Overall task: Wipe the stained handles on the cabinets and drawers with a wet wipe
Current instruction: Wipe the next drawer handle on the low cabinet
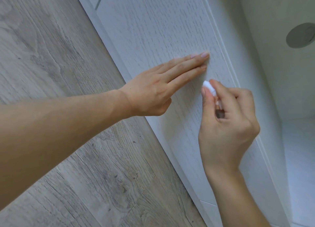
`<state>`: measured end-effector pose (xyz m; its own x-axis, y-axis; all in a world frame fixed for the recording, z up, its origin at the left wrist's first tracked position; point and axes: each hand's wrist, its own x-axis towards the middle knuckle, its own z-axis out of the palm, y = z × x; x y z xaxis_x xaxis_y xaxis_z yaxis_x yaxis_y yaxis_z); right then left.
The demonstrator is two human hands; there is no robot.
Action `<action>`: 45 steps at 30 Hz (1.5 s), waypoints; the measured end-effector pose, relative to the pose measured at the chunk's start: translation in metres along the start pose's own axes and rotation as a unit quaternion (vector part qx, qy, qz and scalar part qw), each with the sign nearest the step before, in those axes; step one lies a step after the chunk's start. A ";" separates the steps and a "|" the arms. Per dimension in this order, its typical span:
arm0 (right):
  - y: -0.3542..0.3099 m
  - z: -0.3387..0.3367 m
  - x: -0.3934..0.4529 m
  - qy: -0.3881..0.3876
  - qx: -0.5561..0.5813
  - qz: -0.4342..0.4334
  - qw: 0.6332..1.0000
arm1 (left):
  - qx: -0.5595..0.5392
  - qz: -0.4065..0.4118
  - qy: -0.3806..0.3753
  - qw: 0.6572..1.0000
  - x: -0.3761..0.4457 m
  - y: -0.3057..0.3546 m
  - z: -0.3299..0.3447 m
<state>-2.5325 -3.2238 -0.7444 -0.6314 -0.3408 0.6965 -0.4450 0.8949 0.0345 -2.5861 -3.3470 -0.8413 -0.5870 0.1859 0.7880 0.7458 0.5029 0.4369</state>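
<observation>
Left hand [150,92] lies flat, fingers straight, pressed on the white cabinet door [153,31]; right hand [226,117] pinches a small balled-up wet wipe [207,86] between thumb and fingertips, the wad touching or just off the door panel right below the left fingertips. No handle visible in this view, so the wipe is working on plain panel, not the stained handle; risk judged: the tiny wad slips out of the pinch, or the door swings if left-hand pressure eases, over the wood-look floor [51,48]
</observation>
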 end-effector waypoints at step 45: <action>0.014 -0.046 -0.054 -0.016 0.232 0.501 0.833 | 0.153 0.038 -0.159 0.975 0.013 0.022 -0.046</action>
<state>-2.4752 -3.1797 -0.7489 -0.8469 0.4972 0.1886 0.1240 0.5296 -0.8391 -2.5629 -3.3728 -0.8016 -0.6376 0.4606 0.6175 0.6909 0.6965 0.1938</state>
